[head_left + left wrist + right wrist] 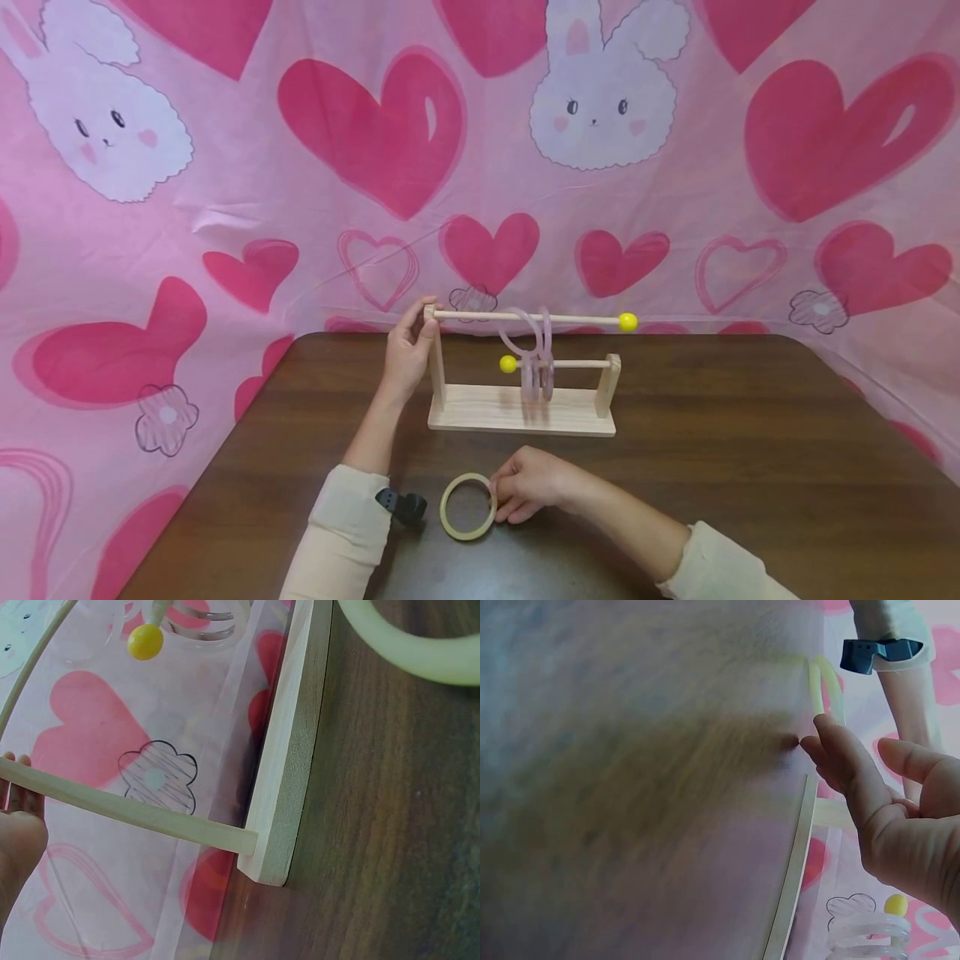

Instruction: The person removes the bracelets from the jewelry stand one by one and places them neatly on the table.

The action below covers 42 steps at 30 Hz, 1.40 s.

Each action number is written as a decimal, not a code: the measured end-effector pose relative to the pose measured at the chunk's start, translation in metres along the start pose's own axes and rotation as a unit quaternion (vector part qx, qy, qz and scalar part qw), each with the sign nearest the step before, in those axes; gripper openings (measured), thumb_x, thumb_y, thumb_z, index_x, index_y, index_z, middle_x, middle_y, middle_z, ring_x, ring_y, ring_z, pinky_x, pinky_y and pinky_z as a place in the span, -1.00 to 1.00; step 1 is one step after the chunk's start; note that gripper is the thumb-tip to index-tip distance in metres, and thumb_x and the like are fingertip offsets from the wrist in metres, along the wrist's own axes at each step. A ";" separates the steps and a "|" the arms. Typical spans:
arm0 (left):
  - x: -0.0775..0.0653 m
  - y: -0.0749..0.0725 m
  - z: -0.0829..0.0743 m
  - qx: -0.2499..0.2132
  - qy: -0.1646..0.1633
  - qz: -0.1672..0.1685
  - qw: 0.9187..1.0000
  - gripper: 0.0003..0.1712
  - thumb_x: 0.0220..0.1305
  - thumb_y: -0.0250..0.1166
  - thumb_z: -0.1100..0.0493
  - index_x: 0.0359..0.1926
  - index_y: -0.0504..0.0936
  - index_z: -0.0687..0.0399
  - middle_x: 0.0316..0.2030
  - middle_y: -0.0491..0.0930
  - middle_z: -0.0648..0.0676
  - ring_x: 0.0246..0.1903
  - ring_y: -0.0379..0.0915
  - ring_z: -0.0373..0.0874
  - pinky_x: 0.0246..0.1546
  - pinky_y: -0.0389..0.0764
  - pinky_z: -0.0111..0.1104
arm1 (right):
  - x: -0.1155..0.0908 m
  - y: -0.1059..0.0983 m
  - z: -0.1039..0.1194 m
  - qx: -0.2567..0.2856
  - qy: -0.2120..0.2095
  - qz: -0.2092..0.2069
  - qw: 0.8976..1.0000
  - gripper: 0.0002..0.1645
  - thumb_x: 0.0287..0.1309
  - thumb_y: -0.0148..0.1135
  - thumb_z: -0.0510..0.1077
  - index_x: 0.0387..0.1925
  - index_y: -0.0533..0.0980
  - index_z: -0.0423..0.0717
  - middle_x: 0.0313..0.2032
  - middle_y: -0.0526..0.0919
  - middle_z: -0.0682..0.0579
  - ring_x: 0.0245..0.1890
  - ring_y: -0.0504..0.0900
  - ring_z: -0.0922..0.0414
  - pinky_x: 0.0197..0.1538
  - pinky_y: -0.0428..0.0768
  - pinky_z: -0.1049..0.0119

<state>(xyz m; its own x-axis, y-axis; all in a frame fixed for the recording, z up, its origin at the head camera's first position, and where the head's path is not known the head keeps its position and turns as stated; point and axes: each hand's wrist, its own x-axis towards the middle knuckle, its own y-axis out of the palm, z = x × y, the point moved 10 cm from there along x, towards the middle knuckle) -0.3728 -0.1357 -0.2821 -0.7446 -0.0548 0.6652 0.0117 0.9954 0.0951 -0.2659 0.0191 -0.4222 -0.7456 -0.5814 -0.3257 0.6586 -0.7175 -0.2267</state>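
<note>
My left hand (408, 350) grips the top of the left post of a wooden ring stand (517, 419), thumb and fingers about the post. The stand's upper rod has a yellow ball (627, 322) at its right end and the lower rod a yellow ball (507, 364) at its left. Translucent pinkish rings (546, 337) hang on both rods. In front of the stand, a pale yellow ring (447, 521) is on the table. My right hand (536, 482) touches that ring's right edge with its fingertips; its thumb (911, 757) stands apart from the fingers in the right wrist view.
The dark wooden table (735, 467) carries the stand near its back edge. Behind it hangs a pink cloth (510, 192) with hearts and rabbits. A black wrist camera (402, 505) on the left sleeve is just left of the yellow ring.
</note>
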 end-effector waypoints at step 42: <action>0.000 0.000 0.000 -0.010 0.012 0.002 1.000 -0.59 0.29 0.09 0.36 0.10 0.32 0.53 -0.18 0.56 -0.23 -0.17 0.47 -0.26 -0.08 0.45 -0.47 | -0.012 -0.039 0.025 0.005 -0.057 -0.062 0.996 -0.61 0.16 0.07 -0.29 -0.08 0.42 -0.60 -0.27 0.62 -0.33 -0.31 0.66 -0.07 -0.25 0.62 0.07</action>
<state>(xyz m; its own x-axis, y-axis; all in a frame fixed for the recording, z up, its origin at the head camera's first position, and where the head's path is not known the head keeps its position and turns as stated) -0.3726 -0.1359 -0.2824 -0.7290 -0.0531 0.6825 0.0282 0.9938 0.1074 -0.2853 0.0441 -0.3866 -0.8288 -0.5265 -0.1894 0.5592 -0.7907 -0.2490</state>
